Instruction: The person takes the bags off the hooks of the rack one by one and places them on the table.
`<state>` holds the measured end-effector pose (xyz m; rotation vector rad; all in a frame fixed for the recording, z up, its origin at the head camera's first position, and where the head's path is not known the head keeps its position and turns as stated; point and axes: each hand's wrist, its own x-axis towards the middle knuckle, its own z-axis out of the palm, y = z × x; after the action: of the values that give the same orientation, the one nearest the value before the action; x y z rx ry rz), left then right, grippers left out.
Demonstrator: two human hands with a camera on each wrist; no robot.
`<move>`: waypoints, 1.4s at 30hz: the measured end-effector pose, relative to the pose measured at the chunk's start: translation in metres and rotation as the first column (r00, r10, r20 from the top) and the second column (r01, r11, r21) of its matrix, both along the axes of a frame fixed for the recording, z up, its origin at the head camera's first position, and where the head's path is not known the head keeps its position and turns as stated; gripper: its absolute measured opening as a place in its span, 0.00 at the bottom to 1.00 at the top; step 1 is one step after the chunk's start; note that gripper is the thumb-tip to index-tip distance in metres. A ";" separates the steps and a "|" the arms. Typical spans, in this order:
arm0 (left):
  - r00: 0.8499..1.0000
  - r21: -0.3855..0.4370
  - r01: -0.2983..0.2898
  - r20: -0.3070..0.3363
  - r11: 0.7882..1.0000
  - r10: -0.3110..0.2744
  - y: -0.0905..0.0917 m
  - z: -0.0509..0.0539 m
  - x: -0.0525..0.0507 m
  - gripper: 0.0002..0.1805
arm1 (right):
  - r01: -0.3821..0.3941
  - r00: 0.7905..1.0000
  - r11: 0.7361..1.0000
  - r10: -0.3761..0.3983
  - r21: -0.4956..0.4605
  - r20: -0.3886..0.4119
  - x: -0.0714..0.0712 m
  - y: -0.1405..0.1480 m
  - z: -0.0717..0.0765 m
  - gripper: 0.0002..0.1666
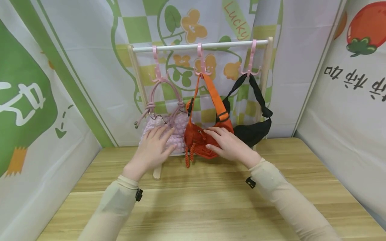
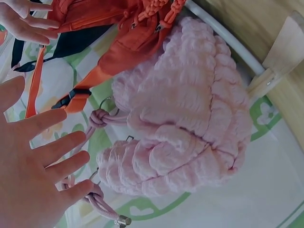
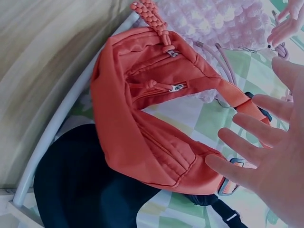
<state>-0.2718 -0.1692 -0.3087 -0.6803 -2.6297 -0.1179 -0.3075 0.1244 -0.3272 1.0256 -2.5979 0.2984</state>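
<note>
Three bags hang from pink hooks on a rack: a puffy pink bag at left, an orange-red bag in the middle and a black bag at right. My left hand, fingers spread, is in front of the pink bag; the left wrist view shows a gap between them. My right hand has its fingers extended before the orange-red bag. Whether its fingertips touch that bag I cannot tell. Neither hand holds anything.
The rack's metal bar spans two wooden posts at the back of the wooden table. Behind it hangs a green and white patterned cloth. Printed panels stand at left and right.
</note>
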 end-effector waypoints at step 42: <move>1.000 0.025 -0.014 -0.026 1.000 0.015 -0.017 0.057 -0.027 0.31 | -0.081 0.997 0.996 0.081 -0.024 -0.005 -0.029 -0.026 0.049 0.31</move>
<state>-0.2986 -0.1861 -0.2516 -0.6503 -2.6034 -0.1362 -0.3361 0.0982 -0.2784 1.1238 -2.5472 0.3456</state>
